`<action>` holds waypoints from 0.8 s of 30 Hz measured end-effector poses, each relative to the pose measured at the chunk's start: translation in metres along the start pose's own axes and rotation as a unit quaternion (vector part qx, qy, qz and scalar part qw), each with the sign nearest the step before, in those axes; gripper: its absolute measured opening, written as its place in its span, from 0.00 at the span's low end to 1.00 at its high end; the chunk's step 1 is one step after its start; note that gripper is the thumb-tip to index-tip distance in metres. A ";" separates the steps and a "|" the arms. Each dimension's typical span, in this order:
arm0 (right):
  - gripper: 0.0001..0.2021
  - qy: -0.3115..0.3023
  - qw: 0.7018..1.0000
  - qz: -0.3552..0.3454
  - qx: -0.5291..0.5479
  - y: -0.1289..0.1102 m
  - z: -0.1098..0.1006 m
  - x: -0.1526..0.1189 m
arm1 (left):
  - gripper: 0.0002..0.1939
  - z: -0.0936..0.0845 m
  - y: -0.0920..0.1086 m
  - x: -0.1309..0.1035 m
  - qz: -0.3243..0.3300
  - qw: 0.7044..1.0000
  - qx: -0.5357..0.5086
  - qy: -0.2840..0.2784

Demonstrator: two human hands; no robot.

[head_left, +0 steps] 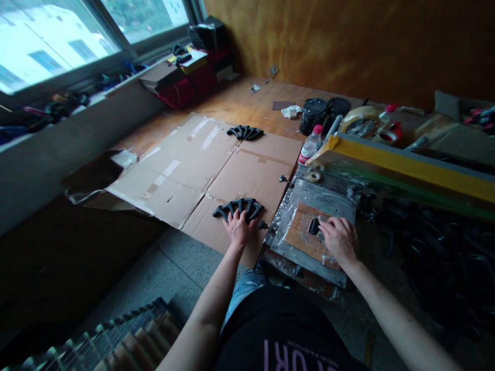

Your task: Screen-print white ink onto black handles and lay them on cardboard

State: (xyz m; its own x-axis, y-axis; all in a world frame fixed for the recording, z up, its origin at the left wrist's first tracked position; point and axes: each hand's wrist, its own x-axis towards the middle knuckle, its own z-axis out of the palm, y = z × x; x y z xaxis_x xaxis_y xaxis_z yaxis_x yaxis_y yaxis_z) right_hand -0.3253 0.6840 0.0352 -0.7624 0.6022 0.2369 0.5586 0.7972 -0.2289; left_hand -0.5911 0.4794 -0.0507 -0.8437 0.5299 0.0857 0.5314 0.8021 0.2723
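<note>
Just below centre, the left hand [236, 226]'s spread fingers touch black parts [242, 207]; a nudge could scatter them. Right of centre, the right hand [340, 238] pinches a black piece [313, 226]; a loose grip might drop it.

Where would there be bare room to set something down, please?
The cardboard looks bare between the far black fan and the near black fan under the left hand, and left of both, tape strips aside. It is crowded around the bottle, dark tubs and wide tape roll.
</note>
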 end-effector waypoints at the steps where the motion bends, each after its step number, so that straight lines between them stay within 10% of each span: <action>1: 0.14 0.011 1.000 -0.001 0.000 -0.007 -0.002 0.001 | 0.31 0.000 -0.001 0.001 0.004 1.000 -0.001 0.000; 7: 0.13 -0.106 0.971 -0.121 0.177 -0.107 0.032 0.037 | 0.29 -0.005 -0.014 0.005 0.034 0.999 -0.006 -0.012; 13: 0.16 -0.317 0.938 -0.118 0.073 -0.195 0.089 0.104 | 0.29 -0.009 -0.040 0.044 0.081 0.996 -0.016 -0.020; 24: 0.54 -0.445 0.892 -0.059 -0.057 -0.215 0.139 0.124 | 0.28 -0.025 -0.029 0.306 0.162 0.987 -0.003 -0.018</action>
State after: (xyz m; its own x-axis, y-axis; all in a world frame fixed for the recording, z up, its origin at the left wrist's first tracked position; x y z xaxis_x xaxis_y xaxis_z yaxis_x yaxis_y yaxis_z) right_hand -0.5854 0.5817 -0.0175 -0.7475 0.2822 -0.6014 0.4479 0.8827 -0.1425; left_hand -0.8664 0.6107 -0.0082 -0.6257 0.7683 0.1351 0.7728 0.5870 0.2410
